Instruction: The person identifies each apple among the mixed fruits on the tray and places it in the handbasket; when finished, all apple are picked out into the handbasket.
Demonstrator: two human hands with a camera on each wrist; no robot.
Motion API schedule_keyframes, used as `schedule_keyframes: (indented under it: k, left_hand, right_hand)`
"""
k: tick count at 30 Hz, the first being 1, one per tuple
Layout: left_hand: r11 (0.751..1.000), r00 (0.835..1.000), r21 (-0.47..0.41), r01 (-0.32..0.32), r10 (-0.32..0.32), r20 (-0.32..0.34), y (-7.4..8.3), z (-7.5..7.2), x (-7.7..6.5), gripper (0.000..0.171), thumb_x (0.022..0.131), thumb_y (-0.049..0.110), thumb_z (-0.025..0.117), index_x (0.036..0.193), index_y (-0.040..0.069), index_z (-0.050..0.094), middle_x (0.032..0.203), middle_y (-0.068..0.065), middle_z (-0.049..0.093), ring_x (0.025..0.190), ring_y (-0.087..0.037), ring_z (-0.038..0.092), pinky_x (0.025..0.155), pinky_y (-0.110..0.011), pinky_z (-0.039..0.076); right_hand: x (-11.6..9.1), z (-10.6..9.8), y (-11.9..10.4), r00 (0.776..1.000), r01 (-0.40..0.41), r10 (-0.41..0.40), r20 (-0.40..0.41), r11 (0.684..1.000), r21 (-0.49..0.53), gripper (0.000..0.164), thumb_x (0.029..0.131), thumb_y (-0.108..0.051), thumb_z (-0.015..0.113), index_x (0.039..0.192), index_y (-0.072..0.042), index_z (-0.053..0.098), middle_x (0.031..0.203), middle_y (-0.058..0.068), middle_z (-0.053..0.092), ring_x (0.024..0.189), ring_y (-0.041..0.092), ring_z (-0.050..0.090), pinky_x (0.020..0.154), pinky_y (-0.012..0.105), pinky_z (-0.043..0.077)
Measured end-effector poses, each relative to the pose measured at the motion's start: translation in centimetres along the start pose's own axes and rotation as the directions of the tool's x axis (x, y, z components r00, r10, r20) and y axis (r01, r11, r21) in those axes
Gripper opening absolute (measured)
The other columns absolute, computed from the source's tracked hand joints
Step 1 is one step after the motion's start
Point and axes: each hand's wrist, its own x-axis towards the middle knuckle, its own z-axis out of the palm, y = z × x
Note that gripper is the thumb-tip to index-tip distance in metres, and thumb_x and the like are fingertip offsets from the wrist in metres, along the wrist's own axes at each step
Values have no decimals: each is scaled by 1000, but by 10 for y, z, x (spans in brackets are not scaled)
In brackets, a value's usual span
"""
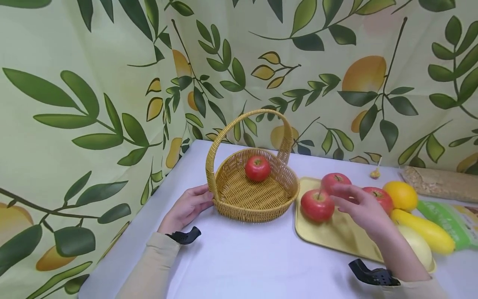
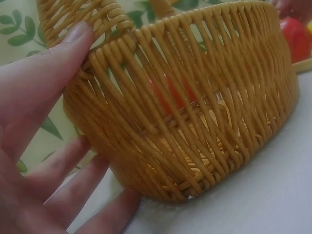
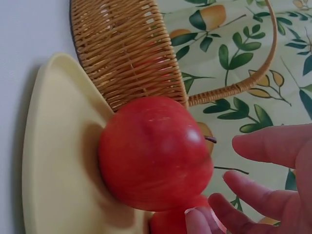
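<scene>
In the head view my left hand point(image 1: 189, 206) touches the left side of a wicker basket point(image 1: 248, 214) with a tall arched handle. The left wrist view shows the thumb point(image 2: 73, 39) against the handle's base, the other fingers fairly straight along the woven wall. One red apple point(image 1: 257, 168) lies inside the basket. My right hand point(image 1: 367, 207) hovers above a yellow tray point(image 1: 337, 236), beside a red apple point(image 1: 317, 205) with an upright stem. In the right wrist view its fingers are spread and apart from this apple point(image 3: 156, 151). A second apple point(image 1: 335, 181) sits just behind.
Another apple point(image 1: 379, 198), an orange point(image 1: 400, 195), a yellow elongated fruit or vegetable point(image 1: 425, 230) and a pale round one point(image 1: 414, 245) lie at the right. Beyond them are a green package point(image 1: 453, 224) and a brown bag point(image 1: 444, 182). A leaf-patterned cloth point(image 1: 317, 83) hangs behind the table.
</scene>
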Motion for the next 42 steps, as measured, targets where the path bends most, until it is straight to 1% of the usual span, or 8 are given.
schedule_keyframes:
  k: [5, 8, 13, 18, 24, 29, 34, 42]
  left_hand:
    - [1000, 1000, 0, 2, -2, -1, 1, 0, 0, 56, 99, 3, 65, 147, -14, 43, 150, -24, 48, 117, -19, 63, 105, -37, 50]
    - [1000, 1000, 4, 3, -3, 2, 1, 0, -1, 57, 99, 3, 66, 148, -14, 43, 149, -23, 49, 118, -19, 63, 105, -37, 50]
    - [1000, 1000, -3, 1, -1, 19, 0, -1, -2, 58, 99, 3, 65, 148, -16, 40, 149, -25, 48, 118, -20, 63, 106, -37, 50]
    - [1000, 999, -10, -21, 21, 26, -1, -2, -4, 55, 100, 2, 64, 145, -18, 41, 147, -27, 50, 118, -22, 63, 105, -37, 50]
    - [1000, 999, -4, -31, 31, 31, -1, -2, -3, 53, 101, 2, 62, 146, -17, 42, 143, -22, 55, 119, -23, 63, 105, -37, 50]
    - [1000, 999, 13, -26, 25, 30, 0, -1, -1, 54, 101, 3, 62, 147, -16, 40, 145, -24, 53, 119, -22, 63, 105, -37, 50]
    - [1000, 1000, 12, -20, 20, 19, 2, 1, 2, 54, 101, 3, 63, 147, -15, 42, 145, -24, 52, 118, -21, 63, 105, -37, 50]
    - [999, 999, -13, -43, 44, 29, 0, 0, -1, 53, 100, 0, 61, 145, -20, 40, 136, -18, 61, 116, -22, 64, 104, -38, 51]
  right_hand:
    - [4, 7, 8, 1000, -4, 5, 15, 999, -40, 84, 96, -62, 62, 157, -9, 37, 151, 25, 43, 129, 44, 47, 98, 64, 47]
    - [6, 12, 12, 999, -15, 17, 49, 999, -43, 87, 95, -62, 62, 158, -10, 35, 149, 26, 43, 131, 44, 43, 96, 62, 50]
    - [7, 18, 18, 996, 0, 3, 90, 1000, -30, 88, 93, -61, 66, 160, -15, 32, 150, 25, 43, 131, 44, 43, 95, 58, 52]
    - [8, 20, 18, 996, -10, 16, 86, 998, -61, 95, 90, -64, 68, 161, -13, 31, 150, 26, 44, 130, 45, 43, 93, 57, 53]
    - [8, 19, 17, 997, -10, 14, 78, 998, -61, 98, 87, -63, 72, 160, -10, 32, 151, 26, 43, 130, 44, 45, 94, 57, 52]
    - [9, 20, 18, 996, -9, 12, 92, 999, -33, 103, 85, -60, 75, 163, -14, 27, 154, 25, 39, 132, 45, 43, 97, 60, 51]
    - [10, 21, 18, 995, 1, 4, 96, 999, -52, 106, 85, -62, 75, 165, -17, 21, 154, 26, 39, 134, 46, 41, 98, 62, 49]
    - [10, 24, 15, 997, -19, 24, 74, 998, -57, 109, 81, -66, 76, 163, -14, 26, 152, 27, 41, 133, 47, 40, 96, 61, 51]
